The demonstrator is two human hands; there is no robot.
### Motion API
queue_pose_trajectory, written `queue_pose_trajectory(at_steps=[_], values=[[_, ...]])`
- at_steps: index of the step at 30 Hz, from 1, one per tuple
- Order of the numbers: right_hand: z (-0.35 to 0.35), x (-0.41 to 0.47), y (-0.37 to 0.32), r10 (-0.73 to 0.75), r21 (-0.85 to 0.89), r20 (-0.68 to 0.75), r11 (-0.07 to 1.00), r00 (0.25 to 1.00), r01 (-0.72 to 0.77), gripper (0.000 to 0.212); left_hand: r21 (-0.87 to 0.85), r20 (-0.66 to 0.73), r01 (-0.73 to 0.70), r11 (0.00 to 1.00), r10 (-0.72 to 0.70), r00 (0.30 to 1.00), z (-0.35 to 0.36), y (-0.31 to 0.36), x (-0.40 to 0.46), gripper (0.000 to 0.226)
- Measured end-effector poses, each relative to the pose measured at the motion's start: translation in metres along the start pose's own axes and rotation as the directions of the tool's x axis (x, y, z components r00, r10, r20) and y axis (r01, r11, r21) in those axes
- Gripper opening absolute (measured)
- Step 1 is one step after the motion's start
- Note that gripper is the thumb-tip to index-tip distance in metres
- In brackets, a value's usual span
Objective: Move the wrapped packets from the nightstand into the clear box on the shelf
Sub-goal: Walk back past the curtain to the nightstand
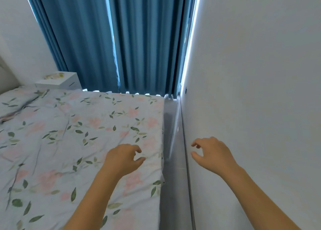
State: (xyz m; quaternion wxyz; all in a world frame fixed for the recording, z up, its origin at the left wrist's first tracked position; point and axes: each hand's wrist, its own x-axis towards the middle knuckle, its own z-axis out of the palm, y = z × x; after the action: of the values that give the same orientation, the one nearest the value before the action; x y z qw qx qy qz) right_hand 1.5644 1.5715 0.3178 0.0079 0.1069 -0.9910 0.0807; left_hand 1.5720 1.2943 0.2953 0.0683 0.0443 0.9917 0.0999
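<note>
The wrapped packets (pixel 53 76) lie on top of the white nightstand (pixel 60 81), far from me at about ten o'clock in my view. They are yellowish and blurred, and I cannot tell how many they are. The nightstand stands in the corner, just beside the head end of the bed and in front of the blue curtain (pixel 111 38).

The bed (pixel 69 134) fills the left half of the view, from seven to ten o'clock. Its cover is light with pink flowers and green leaves, and it is a little wrinkled near the pillow end.

My left hand (pixel 122 158) is above the right edge of the bed, at about six o'clock. Its fingers are loosely curled and it holds nothing. My right hand (pixel 212 154) is at about four o'clock, in front of the white wall (pixel 260 90). Its fingers also hang loosely bent, the thumb apart from the forefinger, with nothing between them. The two hands are well apart from each other, and both are well apart from the nightstand.

Between the bed and the wall runs a narrow strip of grey floor (pixel 171 160), going toward twelve o'clock up to the curtain. A thin line of daylight shows where the curtain meets the wall.
</note>
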Motion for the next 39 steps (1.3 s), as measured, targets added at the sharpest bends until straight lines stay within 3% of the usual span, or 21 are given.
queue_pose_trajectory(at_steps=[6,11,21,39], values=[[0.009,0.040,0.056,0.099,0.056,-0.047,0.994,0.994,-0.096,0.033,0.050,0.011,-0.072,0.996,0.072,0.997,-0.003,0.042,0.083,0.042],[0.021,0.105,0.090,0.107,0.062,0.016,0.992,0.994,-0.108,0.034,0.041,-0.053,-0.055,0.998,0.057,0.997,-0.009,0.046,0.159,0.036],[0.041,0.340,0.125,0.061,0.120,0.020,0.991,0.998,-0.063,0.032,0.052,-0.037,0.043,0.998,-0.041,0.998,-0.020,0.003,0.386,0.036],[0.029,0.686,0.205,0.074,0.085,0.102,0.993,0.992,-0.083,0.035,0.026,0.007,-0.006,1.000,0.006,1.000,-0.065,0.007,0.710,0.041]])
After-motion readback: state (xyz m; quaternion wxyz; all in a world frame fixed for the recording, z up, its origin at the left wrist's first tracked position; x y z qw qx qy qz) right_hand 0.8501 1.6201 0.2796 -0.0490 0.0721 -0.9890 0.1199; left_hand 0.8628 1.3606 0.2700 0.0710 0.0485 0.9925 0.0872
